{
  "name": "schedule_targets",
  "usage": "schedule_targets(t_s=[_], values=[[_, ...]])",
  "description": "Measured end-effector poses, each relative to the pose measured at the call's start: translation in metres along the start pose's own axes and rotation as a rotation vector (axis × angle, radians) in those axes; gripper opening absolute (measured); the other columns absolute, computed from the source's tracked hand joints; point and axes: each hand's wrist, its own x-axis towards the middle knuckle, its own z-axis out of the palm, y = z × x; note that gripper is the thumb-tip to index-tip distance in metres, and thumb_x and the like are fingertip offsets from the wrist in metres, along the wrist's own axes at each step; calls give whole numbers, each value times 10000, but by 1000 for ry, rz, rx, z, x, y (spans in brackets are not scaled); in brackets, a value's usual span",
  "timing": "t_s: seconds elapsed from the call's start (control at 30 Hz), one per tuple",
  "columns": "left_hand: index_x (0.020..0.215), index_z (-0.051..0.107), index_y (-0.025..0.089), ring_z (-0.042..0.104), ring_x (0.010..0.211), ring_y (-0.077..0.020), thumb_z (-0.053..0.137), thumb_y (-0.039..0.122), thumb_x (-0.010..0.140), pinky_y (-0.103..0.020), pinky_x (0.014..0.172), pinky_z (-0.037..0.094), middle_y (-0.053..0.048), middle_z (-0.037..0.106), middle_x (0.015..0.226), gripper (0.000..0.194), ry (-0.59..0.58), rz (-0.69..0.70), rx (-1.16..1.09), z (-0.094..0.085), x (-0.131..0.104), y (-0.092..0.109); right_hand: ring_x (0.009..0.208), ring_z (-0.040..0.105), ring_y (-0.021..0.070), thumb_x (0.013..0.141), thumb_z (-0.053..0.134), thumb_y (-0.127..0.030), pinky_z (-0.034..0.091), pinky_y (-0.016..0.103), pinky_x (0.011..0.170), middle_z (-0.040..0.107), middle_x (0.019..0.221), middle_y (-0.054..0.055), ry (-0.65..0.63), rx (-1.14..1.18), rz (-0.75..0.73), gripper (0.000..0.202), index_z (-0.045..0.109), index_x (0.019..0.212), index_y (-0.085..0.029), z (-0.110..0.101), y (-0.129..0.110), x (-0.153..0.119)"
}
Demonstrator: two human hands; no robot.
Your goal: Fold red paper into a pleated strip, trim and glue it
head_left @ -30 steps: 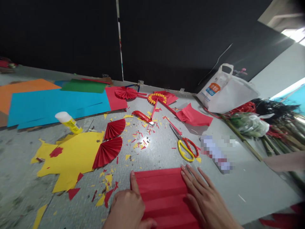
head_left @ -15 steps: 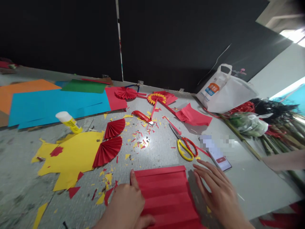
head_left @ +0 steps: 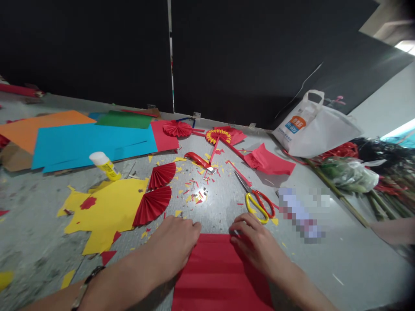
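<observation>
A sheet of red paper (head_left: 220,276) with crosswise creases lies in front of me at the bottom edge of the view. My left hand (head_left: 180,237) is closed at its far left corner, knuckles up, with most fingers hidden. At the far right corner, my right hand (head_left: 251,239) has its bent fingers on the paper's edge. Scissors (head_left: 254,201) with one yellow and one red handle lie just beyond my right hand. Two pleated red paper fans (head_left: 154,205) rest beyond my left hand, against a cut yellow paper shape (head_left: 110,209).
A glue stick (head_left: 105,165) stands tilted by the yellow shape. A red utility knife (head_left: 197,162) lies among paper scraps. Blue card (head_left: 94,147), red rosettes (head_left: 177,128), a pixelated phone (head_left: 300,214) and a white bag (head_left: 314,127) surround the work. Someone's arm (head_left: 394,231) shows at right.
My left hand has moved from the paper's left side to its far corner. My right hand has come left from beside the sheet onto its far right corner. The view has shifted slightly.
</observation>
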Motion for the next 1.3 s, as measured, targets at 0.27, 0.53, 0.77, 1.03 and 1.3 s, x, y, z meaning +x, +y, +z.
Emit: schedule_targets(t_s=[0.27,0.53,0.77,1.03,1.3], values=[[1048,695,179,720,1058,-270,575,17,937,-373,912,556,-98,728,1206,230,-59,82,-79,-11,13,-19,1108,692,236,1074,578,-154,593,375,975,679,1197,92,-66,76,1,112,664,1051,-223,-9,-10,-1],[975,595,205,699,958,-292,559,19,956,-386,796,477,-90,719,1048,190,-107,202,-153,-2,23,-32,905,687,182,1039,600,-62,577,278,787,688,1017,31,50,-21,-147,167,592,1040,-229,1,-12,-1],[819,592,195,658,867,-203,717,26,909,-305,753,436,-17,682,921,229,-125,315,-312,-14,28,-48,856,617,237,1110,473,-21,504,368,799,717,997,80,165,-182,-317,242,637,1049,-188,16,-1,-5],[809,744,178,642,774,-145,806,-11,808,-250,700,428,21,676,832,199,-203,380,-469,-11,33,-62,879,644,222,1096,534,-15,535,347,812,720,1005,71,46,-209,-335,203,668,1071,-165,4,-6,-5],[850,770,180,667,826,-175,727,-32,824,-265,757,452,-15,733,888,218,-192,381,-498,-5,31,-62,910,644,221,1063,669,-64,535,347,815,730,1044,51,-91,-243,-359,123,687,1099,-181,0,-33,14]])
